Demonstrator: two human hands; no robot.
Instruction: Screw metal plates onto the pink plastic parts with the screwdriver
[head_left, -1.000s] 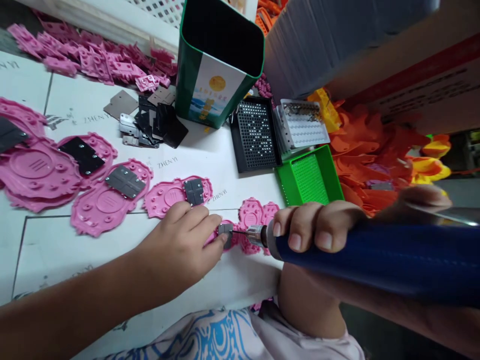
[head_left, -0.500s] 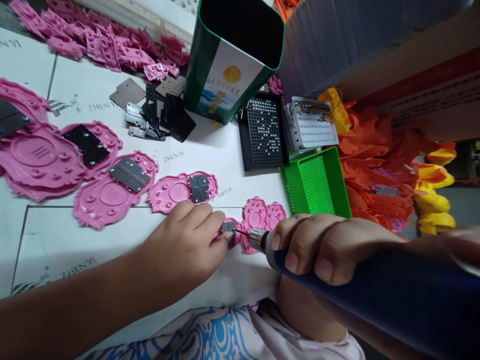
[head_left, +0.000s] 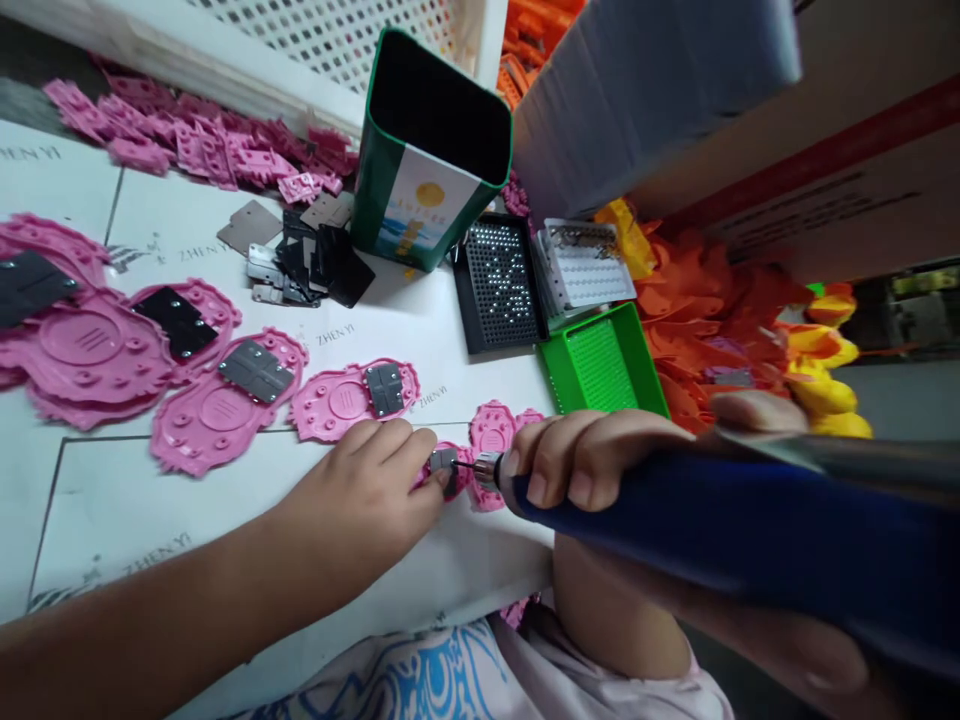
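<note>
The step in hand is fastening a small metal plate (head_left: pixel 442 460) onto a small pink plastic part (head_left: pixel 491 440), which lies on the white desk (head_left: pixel 225 500) just below centre of the frame. The left hand (head_left: pixel 367 495) rests on the desk with its fingers curled, the fingertips pinching and steadying the plate in place. The right hand (head_left: pixel 592 455) is wrapped closed around the blue electric screwdriver (head_left: pixel 720 530), which runs in from the lower right; its bit (head_left: pixel 469 465) lies almost level and meets the plate at the left fingertips. Whether a screw sits on the bit cannot be told.

To the left, larger pink parts (head_left: pixel 217 410) already carry plates. At upper centre stand a green tin (head_left: pixel 420 160), a black screw tray (head_left: pixel 499 285) and a green tray (head_left: pixel 600 360).

Judgement: the next move calls for keeping the bit square on the screw and the plate held flat, fingertips clear of the tip.
</note>
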